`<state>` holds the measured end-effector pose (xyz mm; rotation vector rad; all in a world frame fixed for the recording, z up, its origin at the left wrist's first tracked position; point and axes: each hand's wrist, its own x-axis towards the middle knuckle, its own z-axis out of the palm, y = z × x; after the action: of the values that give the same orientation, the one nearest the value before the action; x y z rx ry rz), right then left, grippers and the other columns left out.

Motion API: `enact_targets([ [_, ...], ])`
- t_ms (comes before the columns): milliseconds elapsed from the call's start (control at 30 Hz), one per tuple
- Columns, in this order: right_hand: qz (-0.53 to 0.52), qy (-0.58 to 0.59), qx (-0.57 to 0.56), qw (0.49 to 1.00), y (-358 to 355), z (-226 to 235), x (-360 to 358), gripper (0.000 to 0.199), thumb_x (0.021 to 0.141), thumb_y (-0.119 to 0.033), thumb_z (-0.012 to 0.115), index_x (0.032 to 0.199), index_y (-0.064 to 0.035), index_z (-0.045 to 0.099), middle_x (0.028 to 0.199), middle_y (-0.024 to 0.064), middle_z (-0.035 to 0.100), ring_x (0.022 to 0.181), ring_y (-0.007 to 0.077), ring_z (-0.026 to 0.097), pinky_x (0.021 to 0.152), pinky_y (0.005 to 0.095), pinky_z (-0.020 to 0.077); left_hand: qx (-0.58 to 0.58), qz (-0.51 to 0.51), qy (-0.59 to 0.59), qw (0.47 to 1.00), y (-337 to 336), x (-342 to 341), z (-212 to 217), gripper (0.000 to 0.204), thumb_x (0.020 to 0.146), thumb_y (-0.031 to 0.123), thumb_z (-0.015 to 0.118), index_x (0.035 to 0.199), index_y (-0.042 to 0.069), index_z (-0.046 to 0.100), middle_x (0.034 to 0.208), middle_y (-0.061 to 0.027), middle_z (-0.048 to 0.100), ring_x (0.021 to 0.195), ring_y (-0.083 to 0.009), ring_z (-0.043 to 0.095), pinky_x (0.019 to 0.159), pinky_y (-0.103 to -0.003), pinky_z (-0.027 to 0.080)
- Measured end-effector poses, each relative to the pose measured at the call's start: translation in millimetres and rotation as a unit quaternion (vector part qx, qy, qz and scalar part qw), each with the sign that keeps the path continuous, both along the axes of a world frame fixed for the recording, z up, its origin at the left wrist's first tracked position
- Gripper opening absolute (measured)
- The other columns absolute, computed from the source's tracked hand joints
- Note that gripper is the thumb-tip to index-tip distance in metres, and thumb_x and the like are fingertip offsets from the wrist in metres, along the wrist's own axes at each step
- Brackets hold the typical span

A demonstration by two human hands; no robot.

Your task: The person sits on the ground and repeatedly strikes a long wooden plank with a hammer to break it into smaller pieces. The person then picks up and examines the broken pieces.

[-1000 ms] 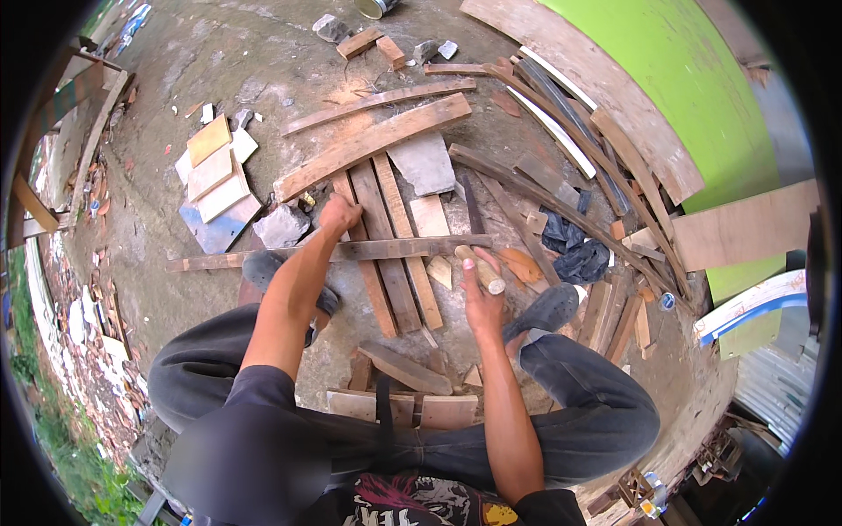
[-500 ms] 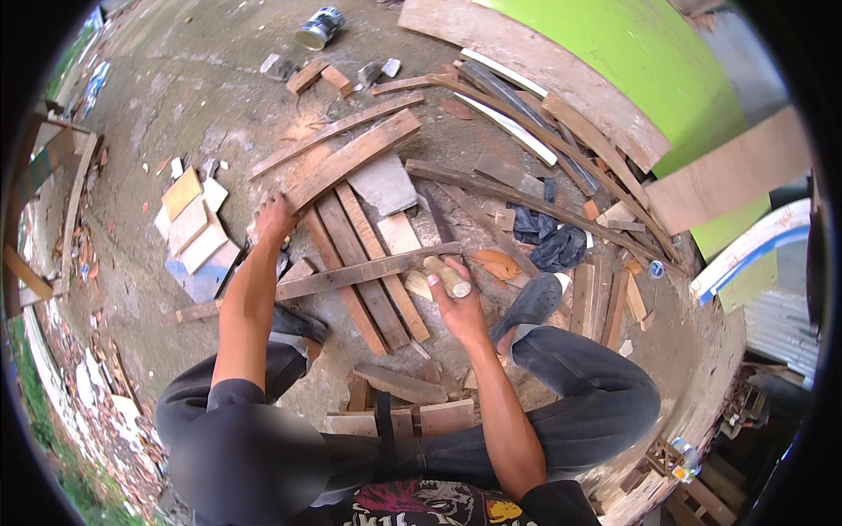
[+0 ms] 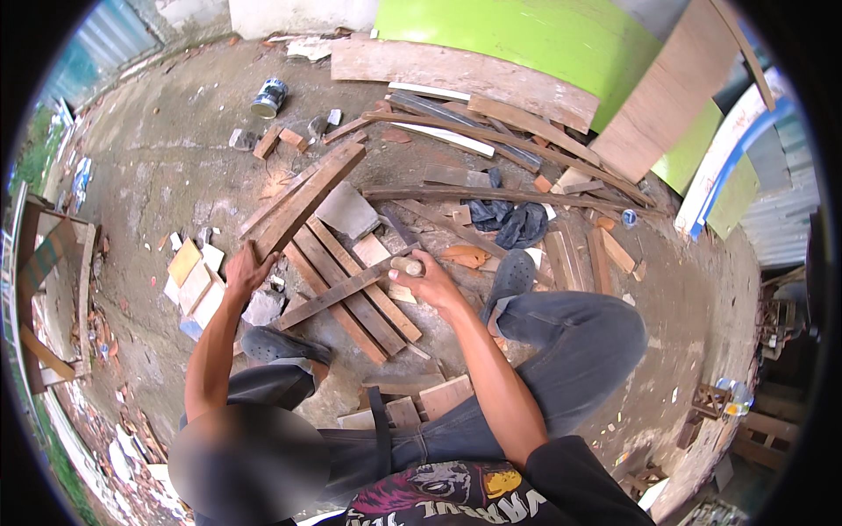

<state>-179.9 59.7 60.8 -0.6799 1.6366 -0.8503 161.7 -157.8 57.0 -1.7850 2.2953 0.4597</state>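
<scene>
My left hand is closed around the near end of a thick brown wooden plank, which slants away from me to the far right. Beside that plank is a thinner strip of wood, partly covered by it. In my right hand is a short, pale, round wooden piece; the fingers partly hide it, so its full shape does not show. It is by the right end of a narrow board that crosses several parallel boards on the ground between my feet.
Small wooden offcuts are piled left of my left hand. A black plastic bag and long strips of wood lie to the right. At the back are a paint can and a green panel. Short blocks sit near my lap.
The view has tilted up, bringing in more of the far wall. The plank in my left hand now slants more steeply. My right hand still holds the round wooden piece.
</scene>
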Motion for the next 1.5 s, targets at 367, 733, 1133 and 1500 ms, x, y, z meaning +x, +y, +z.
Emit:
enact_targets([
  [367,-0.125,-0.136,-0.062,0.981,26.7,71.7,-46.1,0.101,0.086,-0.078,0.047,0.150,-0.0006,0.031,0.149,0.0274,0.036,0.130,0.0389,0.048,0.102,0.0519,0.0448,-0.023,-0.010,0.400,0.916,81.2,-160.9,125.0,0.084,0.085,0.063,0.060,0.125,-0.010,0.054,0.106,-0.0276,0.066,0.096,-0.0333,0.065,0.088,-0.041,0.049],
  [733,-0.168,-0.115,-0.251,0.946,121.2,165.8,-101.4,0.108,0.081,-0.064,0.070,0.154,-0.0081,0.013,0.147,0.0218,0.036,0.138,0.0352,0.037,0.101,0.0559,0.0447,0.006,-0.084,0.441,0.893,262.4,-329.3,172.5,0.072,0.088,0.057,0.057,0.123,-0.006,0.054,0.109,-0.0317,0.065,0.104,-0.0456,0.063,0.089,-0.048,0.048],
  [1133,-0.471,-0.138,-0.080,0.867,229.8,34.6,-126.3,0.075,0.073,-0.016,0.074,0.139,-0.0066,0.039,0.125,0.0173,0.056,0.112,0.0315,0.057,0.093,0.0473,0.0474,-0.439,-0.130,0.501,0.734,245.4,-291.1,45.7,0.081,0.078,0.049,0.078,0.132,-0.001,0.045,0.132,-0.0247,0.048,0.129,-0.0411,0.039,0.103,-0.050,0.029],
  [1500,-0.414,-0.016,-0.012,0.910,219.9,23.0,-116.7,0.081,0.070,-0.017,0.075,0.141,-0.0016,0.041,0.132,0.0186,0.054,0.120,0.0318,0.054,0.100,0.0435,0.0442,-0.085,0.006,0.609,0.789,173.5,-274.9,-19.0,0.035,0.087,0.033,0.076,0.090,0.001,0.063,0.079,-0.0116,0.067,0.069,-0.0237,0.061,0.069,-0.037,0.049],
])
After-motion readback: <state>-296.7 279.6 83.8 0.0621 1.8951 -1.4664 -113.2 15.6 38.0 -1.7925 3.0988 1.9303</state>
